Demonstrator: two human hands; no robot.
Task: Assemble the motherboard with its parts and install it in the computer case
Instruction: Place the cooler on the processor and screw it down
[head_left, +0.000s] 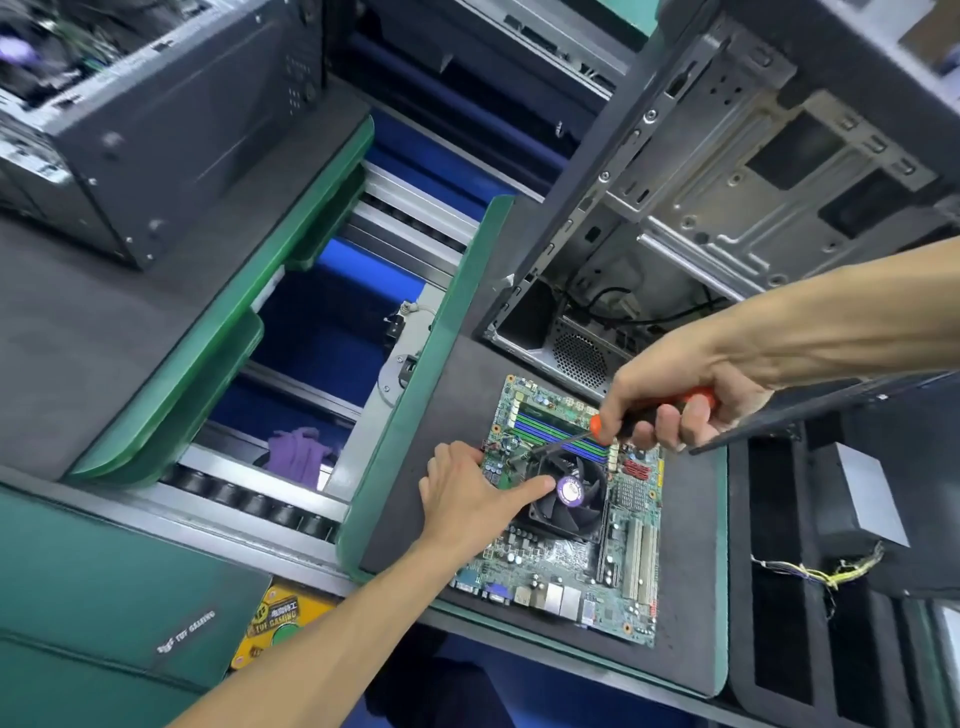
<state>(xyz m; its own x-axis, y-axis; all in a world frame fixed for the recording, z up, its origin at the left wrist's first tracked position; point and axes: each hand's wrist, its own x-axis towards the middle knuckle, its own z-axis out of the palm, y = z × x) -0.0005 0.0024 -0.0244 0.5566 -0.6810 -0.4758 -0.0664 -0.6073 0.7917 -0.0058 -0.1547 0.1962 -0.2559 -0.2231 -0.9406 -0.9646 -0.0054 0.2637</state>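
While the motherboard (571, 525) lies flat on the grey mat (431, 441) of the tabletop, just in front of the open computer case (727, 197), both hands work at its cooler fan (569, 491). The left hand (467, 493) rests on the board's left edge, fingers relaxed and loosely extended, with the thumb stretched out straight onto the fan frame, its tip just beside the purple hub sticker (571, 490). The right hand (675, 395) has its fingers curled tightly round the orange and black handle of a screwdriver (597, 428); the shaft slants down and to the left, and its tip sits at the upper left corner of the fan (whether it is seated in a screw head cannot be told). Blue and green memory slots (558, 428) run along the board just above the fan, partly under the screwdriver shaft.

The case stands behind the board with its side open, showing a bare metal tray and some black cables inside. Left of the mat runs a roller conveyor (249, 493) with a purple glove (298, 454) lying among the rails. A second computer case (130, 130) sits on another mat at upper left. At the right, a black foam tray (841, 597) holds a grey power supply (867, 493) with yellow wires.
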